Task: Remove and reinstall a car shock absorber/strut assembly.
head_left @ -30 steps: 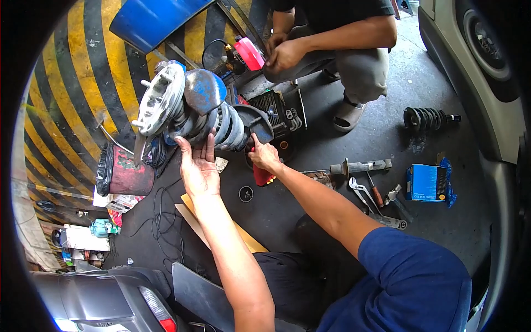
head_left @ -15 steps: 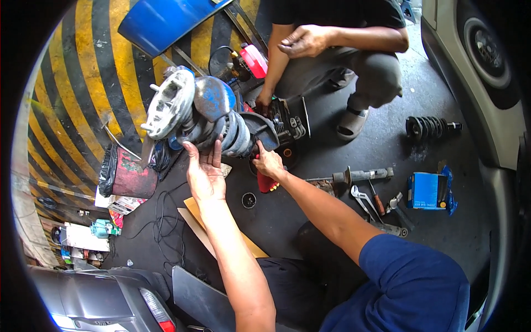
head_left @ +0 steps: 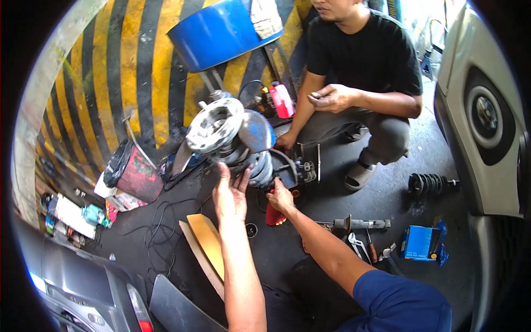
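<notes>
One strut (head_left: 237,157), axis diagonal, mount (head_left: 214,126) upper left; left hand (head_left: 230,200) spread, right hand (head_left: 282,200) grip unclear.

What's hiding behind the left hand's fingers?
Just past the left hand, a gray coil spring shows above and beside the fingers. Whatever the fingers cover can't be seen.

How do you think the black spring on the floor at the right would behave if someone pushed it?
The black spring would probably roll if pushed crosswise, since it is round and lies on its side. It may feel heavy for its size, as its coils look thick and metallic. It seems unlikely to flop, with a rod showing at one end.
</notes>
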